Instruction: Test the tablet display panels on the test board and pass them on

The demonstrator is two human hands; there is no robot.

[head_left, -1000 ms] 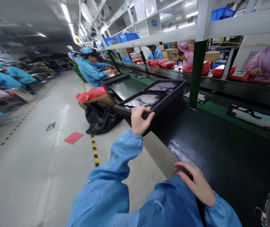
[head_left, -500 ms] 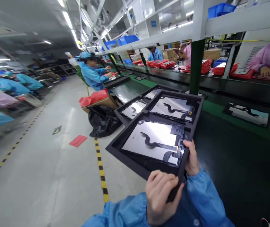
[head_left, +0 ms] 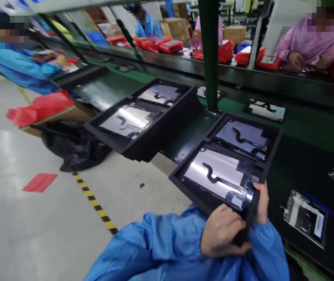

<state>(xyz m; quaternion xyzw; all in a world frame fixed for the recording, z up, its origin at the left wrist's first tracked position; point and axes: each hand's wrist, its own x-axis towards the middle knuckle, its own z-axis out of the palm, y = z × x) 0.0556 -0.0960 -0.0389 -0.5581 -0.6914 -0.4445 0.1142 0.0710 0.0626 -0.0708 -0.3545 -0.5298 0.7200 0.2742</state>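
The head camera looked down over a long dark green workbench (head_left: 301, 128) with a glossy top, running along a pale grey polished concrete floor (head_left: 23, 226) marked with a yellow-and-black striped line (head_left: 95, 203) and a flat red rectangle (head_left: 39, 182). A green steel post (head_left: 209, 54) rose from the bench. Beyond it, people in blue and pink smocks sat at a second line stacked with red plastic trays (head_left: 167, 45).

A shallow black two-pocket foam tray (head_left: 267, 154), matte and square-edged, lay on the bench's near edge, its near corner jutting out over it towards the person. Each pocket held a flat, mirror-like silver panel (head_left: 213, 171) crossed by a curving black ribbon cable. The left hand (head_left: 222, 230), in a blue smock sleeve, was clenched around the tray's near corner; the right hand (head_left: 262, 203) gripped the same corner from the right side, thumb over the rim. The hands were close together, both clamped on the tray.

To its left a stack of similar black trays (head_left: 155, 136) overhung the bench edge. A red plastic bag (head_left: 38, 107) lay on a brown cardboard box above a crumpled black plastic bag (head_left: 73, 148). A white-labelled flat part (head_left: 305, 216) lay on the bench to the right.
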